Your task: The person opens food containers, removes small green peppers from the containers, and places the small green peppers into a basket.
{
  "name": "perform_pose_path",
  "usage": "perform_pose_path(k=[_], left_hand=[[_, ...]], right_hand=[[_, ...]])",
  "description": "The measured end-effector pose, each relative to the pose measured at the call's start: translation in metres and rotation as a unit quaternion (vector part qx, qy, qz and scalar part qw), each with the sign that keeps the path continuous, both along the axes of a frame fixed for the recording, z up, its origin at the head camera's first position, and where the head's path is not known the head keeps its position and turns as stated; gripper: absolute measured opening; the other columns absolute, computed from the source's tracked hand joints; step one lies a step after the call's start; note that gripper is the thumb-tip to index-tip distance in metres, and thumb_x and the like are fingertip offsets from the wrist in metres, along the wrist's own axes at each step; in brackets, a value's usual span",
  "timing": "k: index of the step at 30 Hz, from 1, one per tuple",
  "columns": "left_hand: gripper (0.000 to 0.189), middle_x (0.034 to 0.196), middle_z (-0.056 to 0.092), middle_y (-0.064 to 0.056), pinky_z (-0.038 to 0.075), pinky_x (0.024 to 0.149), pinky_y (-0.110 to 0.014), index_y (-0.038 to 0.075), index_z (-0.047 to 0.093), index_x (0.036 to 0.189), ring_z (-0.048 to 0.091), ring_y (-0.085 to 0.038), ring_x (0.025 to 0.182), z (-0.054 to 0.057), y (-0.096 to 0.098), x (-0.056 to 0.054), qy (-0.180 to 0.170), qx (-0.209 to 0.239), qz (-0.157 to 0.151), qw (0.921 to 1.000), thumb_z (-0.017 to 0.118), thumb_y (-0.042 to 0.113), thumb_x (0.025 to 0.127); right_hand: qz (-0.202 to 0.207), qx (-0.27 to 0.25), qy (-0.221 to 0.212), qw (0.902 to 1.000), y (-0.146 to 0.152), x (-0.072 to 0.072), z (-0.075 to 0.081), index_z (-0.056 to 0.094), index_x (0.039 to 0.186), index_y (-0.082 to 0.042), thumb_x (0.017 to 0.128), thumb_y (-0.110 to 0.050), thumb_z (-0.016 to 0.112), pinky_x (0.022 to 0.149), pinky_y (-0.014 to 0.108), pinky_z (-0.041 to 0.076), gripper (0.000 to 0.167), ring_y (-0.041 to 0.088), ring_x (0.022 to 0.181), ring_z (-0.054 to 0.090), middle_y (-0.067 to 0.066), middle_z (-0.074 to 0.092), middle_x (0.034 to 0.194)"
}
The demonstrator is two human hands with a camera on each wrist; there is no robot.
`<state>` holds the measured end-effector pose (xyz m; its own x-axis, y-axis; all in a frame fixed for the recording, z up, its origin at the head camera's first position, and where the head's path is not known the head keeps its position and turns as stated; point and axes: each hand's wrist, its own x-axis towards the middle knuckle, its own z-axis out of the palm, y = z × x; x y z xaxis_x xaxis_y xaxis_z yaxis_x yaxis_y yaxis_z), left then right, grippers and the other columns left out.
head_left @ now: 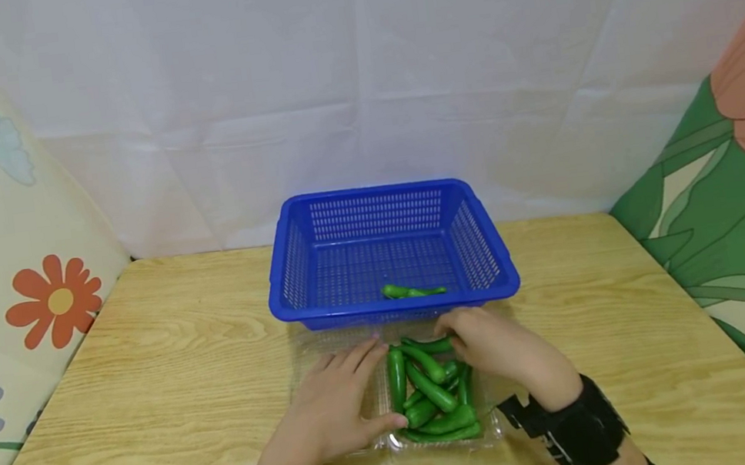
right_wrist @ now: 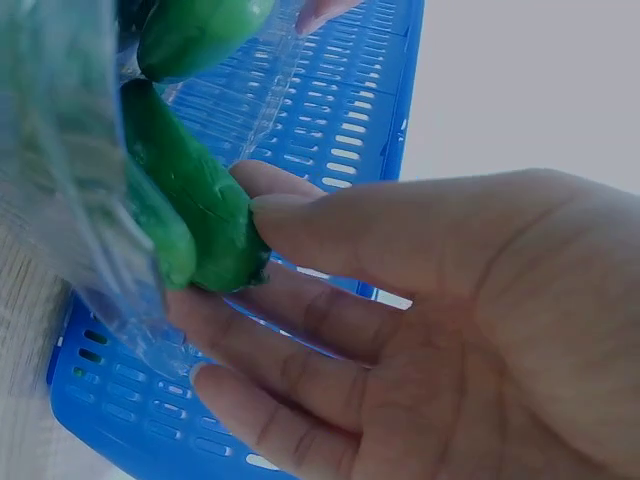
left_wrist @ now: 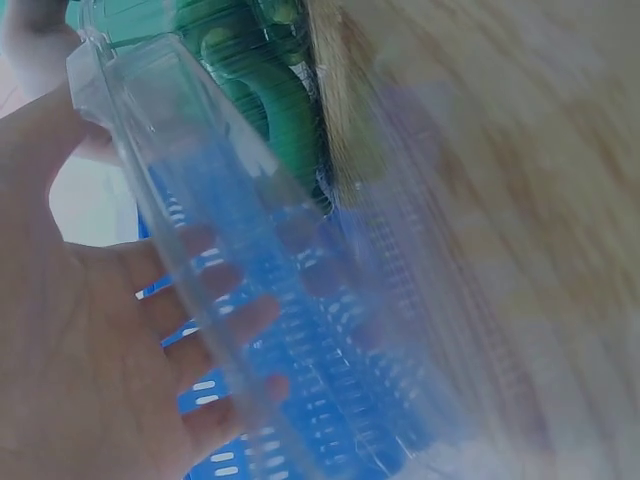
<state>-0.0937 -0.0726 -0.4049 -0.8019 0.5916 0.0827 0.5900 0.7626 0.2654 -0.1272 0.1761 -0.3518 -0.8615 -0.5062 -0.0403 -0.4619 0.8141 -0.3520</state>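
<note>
A clear plastic clamshell box (head_left: 492,432) lies spread on the table, and its right half holds a pile of green peppers (head_left: 431,390). My left hand (head_left: 328,412) rests with extended fingers over the left half, its thumb reaching the edge beside the peppers. The left wrist view shows those fingers through a clear wall (left_wrist: 205,110). At the box's far right corner, my right hand (head_left: 498,343) pinches one green pepper (right_wrist: 200,195) between thumb and fingers. That pepper is still among the others at the box wall.
Right behind the box stands a blue perforated basket (head_left: 395,305), with a few green peppers (head_left: 411,290) at its near side. The wooden table (head_left: 172,365) is bordered by a white cloth at the back and printed cloths at both sides.
</note>
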Motion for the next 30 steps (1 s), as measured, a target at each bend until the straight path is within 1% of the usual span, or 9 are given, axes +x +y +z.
perform_pose_path(k=[5, 8, 12, 14, 18, 19, 24, 27, 30], left_hand=[[0.091, 0.155, 0.039, -0.008, 0.036, 0.111, -0.051, 0.012, 0.041, 0.151, 0.042, -0.028, 0.137, -0.0013, 0.0003, 0.0007, 0.021, -0.009, 0.0, 0.9997, 0.054, 0.074, 0.086], [0.09, 0.155, 0.04, -0.007, 0.037, 0.11, -0.053, 0.013, 0.042, 0.151, 0.044, -0.03, 0.136, -0.0017, 0.0005, 0.0015, 0.025, -0.009, 0.006, 0.9996, 0.054, 0.074, 0.085], [0.092, 0.155, 0.039, -0.006, 0.037, 0.109, -0.053, 0.015, 0.04, 0.152, 0.045, -0.031, 0.135, -0.0016, 0.0009, 0.0033, 0.026, -0.016, 0.017, 0.9994, 0.054, 0.076, 0.084], [0.092, 0.155, 0.04, -0.006, 0.038, 0.109, -0.052, 0.016, 0.04, 0.152, 0.045, -0.03, 0.135, -0.0017, 0.0009, 0.0041, 0.031, -0.02, 0.02, 0.9991, 0.053, 0.077, 0.084], [0.092, 0.154, 0.041, -0.005, 0.039, 0.108, -0.051, 0.016, 0.041, 0.151, 0.046, -0.029, 0.134, -0.0019, 0.0014, 0.0048, 0.041, -0.028, 0.023, 0.9985, 0.052, 0.078, 0.083], [0.092, 0.154, 0.041, -0.005, 0.039, 0.108, -0.051, 0.016, 0.041, 0.151, 0.046, -0.029, 0.134, -0.0018, 0.0016, 0.0047, 0.041, -0.029, 0.023, 0.9985, 0.052, 0.078, 0.083], [0.092, 0.155, 0.04, -0.005, 0.038, 0.109, -0.051, 0.016, 0.041, 0.152, 0.045, -0.029, 0.135, -0.0005, 0.0024, 0.0045, 0.032, -0.031, 0.024, 0.9987, 0.052, 0.077, 0.084], [0.092, 0.155, 0.04, -0.006, 0.038, 0.109, -0.052, 0.016, 0.041, 0.151, 0.045, -0.03, 0.135, -0.0001, 0.0026, 0.0046, 0.028, -0.028, 0.022, 0.9989, 0.053, 0.077, 0.084], [0.091, 0.155, 0.04, -0.006, 0.038, 0.109, -0.052, 0.016, 0.041, 0.151, 0.045, -0.03, 0.135, 0.0004, 0.0025, 0.0047, 0.026, -0.027, 0.021, 0.9991, 0.053, 0.076, 0.084]], right_hand=[[-0.009, 0.016, -0.003, 0.9998, -0.0008, 0.0013, 0.0017, 0.073, 0.103, -0.001, 0.092, 0.006, 0.061, 0.062, 0.025, 0.052, 0.017, 0.015, 0.077, 0.061, 0.009, 0.069, 0.096], [-0.012, 0.02, -0.005, 0.9997, -0.001, 0.0017, 0.0019, 0.074, 0.102, -0.001, 0.092, 0.004, 0.061, 0.062, 0.025, 0.051, 0.018, 0.016, 0.079, 0.061, 0.008, 0.068, 0.095], [-0.006, 0.011, -0.007, 0.9999, -0.001, 0.0014, 0.0017, 0.075, 0.099, 0.0, 0.089, 0.003, 0.064, 0.07, 0.032, 0.057, 0.016, 0.024, 0.088, 0.066, 0.009, 0.07, 0.096], [-0.005, 0.008, -0.013, 0.9999, -0.0012, 0.0012, 0.0012, 0.075, 0.099, 0.0, 0.088, 0.003, 0.066, 0.07, 0.032, 0.057, 0.015, 0.024, 0.088, 0.067, 0.01, 0.071, 0.096], [-0.012, 0.011, -0.025, 0.9995, -0.002, 0.0017, 0.0002, 0.075, 0.099, 0.0, 0.086, 0.001, 0.07, 0.067, 0.031, 0.057, 0.014, 0.02, 0.082, 0.067, 0.01, 0.073, 0.097], [-0.014, 0.014, -0.028, 0.9994, -0.0023, 0.002, -0.0001, 0.075, 0.1, 0.0, 0.085, 0.001, 0.072, 0.068, 0.032, 0.057, 0.015, 0.02, 0.082, 0.067, 0.01, 0.073, 0.097], [-0.018, 0.026, -0.044, 0.9985, -0.0042, 0.0044, -0.0006, 0.075, 0.102, -0.002, 0.08, -0.005, 0.081, 0.081, 0.042, 0.058, 0.023, 0.026, 0.091, 0.068, 0.007, 0.073, 0.097], [-0.019, 0.027, -0.052, 0.9981, -0.0052, 0.0048, -0.0014, 0.075, 0.101, -0.003, 0.076, -0.005, 0.083, 0.082, 0.044, 0.057, 0.027, 0.025, 0.091, 0.068, 0.006, 0.072, 0.095], [-0.013, 0.026, -0.05, 0.9983, -0.0053, 0.0044, -0.002, 0.075, 0.099, -0.004, 0.075, 0.0, 0.083, 0.081, 0.043, 0.057, 0.026, 0.025, 0.09, 0.068, 0.004, 0.072, 0.093]])
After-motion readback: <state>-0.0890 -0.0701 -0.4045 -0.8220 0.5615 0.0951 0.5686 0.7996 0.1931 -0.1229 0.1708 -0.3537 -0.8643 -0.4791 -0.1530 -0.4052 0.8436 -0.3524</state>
